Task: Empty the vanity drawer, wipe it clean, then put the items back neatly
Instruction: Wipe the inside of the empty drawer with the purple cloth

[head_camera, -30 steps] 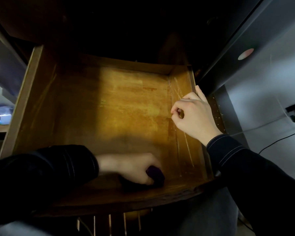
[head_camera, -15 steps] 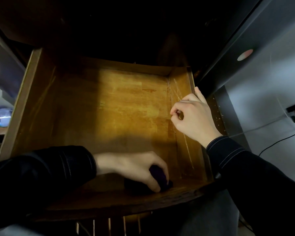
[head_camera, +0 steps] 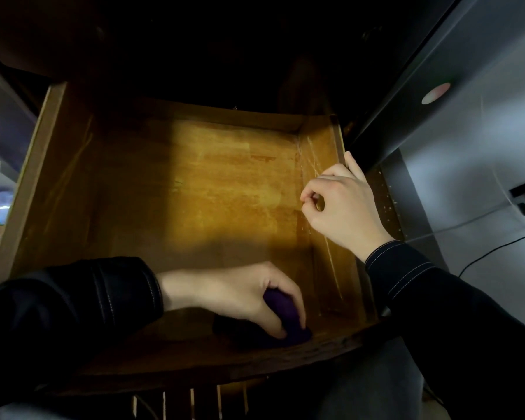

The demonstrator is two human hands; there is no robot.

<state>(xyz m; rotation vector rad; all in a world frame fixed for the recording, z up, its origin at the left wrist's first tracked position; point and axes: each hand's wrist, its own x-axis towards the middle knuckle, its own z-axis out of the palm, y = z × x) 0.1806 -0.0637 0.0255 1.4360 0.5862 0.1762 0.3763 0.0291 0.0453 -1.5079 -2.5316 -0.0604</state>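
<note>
Drawer pulled out: worn amber wood floor, scratched right wall, back end lost in shadow. Right hand is curled over the drawer's right wall rim, gripping it. Left hand at the drawer's front-right corner, fingers clamped on a dark purple cloth on the floor; the cloth is mostly hidden.

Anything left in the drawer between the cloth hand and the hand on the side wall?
No. The head view shows only bare drawer floor between the left hand, gripping the purple cloth, and the right hand on the right wall.
</note>
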